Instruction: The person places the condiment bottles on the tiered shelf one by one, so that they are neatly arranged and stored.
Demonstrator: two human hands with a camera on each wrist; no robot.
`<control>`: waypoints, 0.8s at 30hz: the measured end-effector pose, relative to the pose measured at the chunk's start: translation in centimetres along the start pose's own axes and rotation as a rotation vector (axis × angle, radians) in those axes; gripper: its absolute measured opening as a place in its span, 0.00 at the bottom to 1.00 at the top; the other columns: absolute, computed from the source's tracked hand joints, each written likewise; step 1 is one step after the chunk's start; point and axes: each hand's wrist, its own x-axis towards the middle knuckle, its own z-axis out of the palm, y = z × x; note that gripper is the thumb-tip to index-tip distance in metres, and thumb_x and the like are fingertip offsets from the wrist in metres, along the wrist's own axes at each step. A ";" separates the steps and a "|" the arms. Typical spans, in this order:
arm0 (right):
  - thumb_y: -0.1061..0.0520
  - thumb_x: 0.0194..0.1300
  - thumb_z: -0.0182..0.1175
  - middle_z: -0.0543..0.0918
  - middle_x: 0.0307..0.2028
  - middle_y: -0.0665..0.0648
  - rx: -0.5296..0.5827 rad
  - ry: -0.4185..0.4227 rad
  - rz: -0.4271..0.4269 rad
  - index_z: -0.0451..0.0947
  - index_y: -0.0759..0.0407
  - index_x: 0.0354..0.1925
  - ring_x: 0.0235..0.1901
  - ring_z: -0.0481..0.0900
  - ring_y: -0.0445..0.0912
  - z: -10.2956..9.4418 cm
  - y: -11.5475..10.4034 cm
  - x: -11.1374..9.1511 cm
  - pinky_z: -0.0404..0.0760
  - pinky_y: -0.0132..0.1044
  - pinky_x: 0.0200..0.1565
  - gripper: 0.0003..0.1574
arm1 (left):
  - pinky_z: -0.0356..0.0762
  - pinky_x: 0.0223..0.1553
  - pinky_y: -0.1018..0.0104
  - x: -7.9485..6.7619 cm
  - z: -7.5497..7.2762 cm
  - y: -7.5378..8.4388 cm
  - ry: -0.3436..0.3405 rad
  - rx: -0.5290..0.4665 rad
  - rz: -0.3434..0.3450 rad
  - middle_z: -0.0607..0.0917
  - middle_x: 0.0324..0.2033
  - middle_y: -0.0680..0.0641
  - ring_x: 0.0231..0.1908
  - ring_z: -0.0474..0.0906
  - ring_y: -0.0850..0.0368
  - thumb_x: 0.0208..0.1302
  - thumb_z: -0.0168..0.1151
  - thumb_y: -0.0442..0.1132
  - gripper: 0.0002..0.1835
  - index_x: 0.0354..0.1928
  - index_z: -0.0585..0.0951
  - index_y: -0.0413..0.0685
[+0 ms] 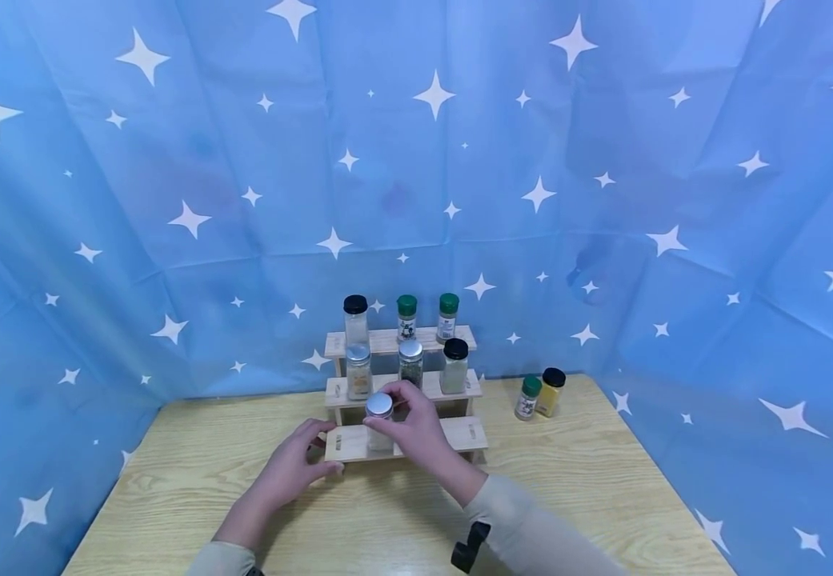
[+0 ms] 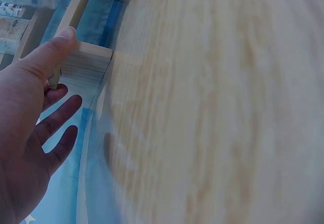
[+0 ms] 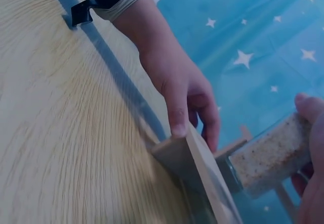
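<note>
A three-step wooden spice rack (image 1: 465, 434) stands on the table. My left hand (image 1: 294, 464) pinches the left end of its lowest board, thumb on the front edge and fingers behind, as the right wrist view shows. With thumb and fingers, my right hand (image 1: 419, 428) grips a clear jar (image 1: 378, 438) with a silver lid, upright at the lowest board. In the right wrist view this spice jar (image 3: 271, 155) contains pale, speckled seasoning. Whether its base touches the board is unclear.
The middle step bears two silver-lidded jars (image 1: 358, 380) (image 1: 410, 368) and a black-lidded jar (image 1: 454, 372). On the top step are a black-lidded jar (image 1: 356, 324) and two green-capped bottles (image 1: 406, 324) (image 1: 447, 324). A green-capped bottle (image 1: 527, 400) and a yellow jar (image 1: 549, 398) stand right on the table (image 1: 574, 480).
</note>
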 end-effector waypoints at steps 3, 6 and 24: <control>0.52 0.67 0.82 0.84 0.50 0.47 0.014 0.000 0.003 0.82 0.48 0.56 0.50 0.82 0.45 0.8 0.1 0.2 0.86 0.37 0.51 0.24 | 0.85 0.59 0.47 0.1 0.1 0.0 -0.003 -0.005 0.007 0.83 0.61 0.55 0.54 0.84 0.58 0.62 0.86 0.49 0.36 0.70 0.82 0.53; 0.52 0.67 0.82 0.85 0.50 0.47 0.032 0.004 0.004 0.83 0.48 0.56 0.50 0.83 0.46 1.7 0.4 0.4 0.86 0.39 0.52 0.24 | 0.86 0.59 0.47 0.0 0.1 -0.1 -0.004 -0.013 0.008 0.83 0.61 0.55 0.54 0.84 0.58 0.63 0.86 0.49 0.35 0.70 0.82 0.54; 0.52 0.66 0.83 0.84 0.51 0.48 0.083 0.026 -0.009 0.83 0.48 0.57 0.50 0.84 0.44 4.7 1.5 0.3 0.90 0.37 0.49 0.25 | 0.86 0.58 0.49 -0.1 0.0 -0.3 -0.006 -0.011 0.008 0.83 0.64 0.54 0.54 0.84 0.57 0.64 0.85 0.48 0.36 0.72 0.81 0.54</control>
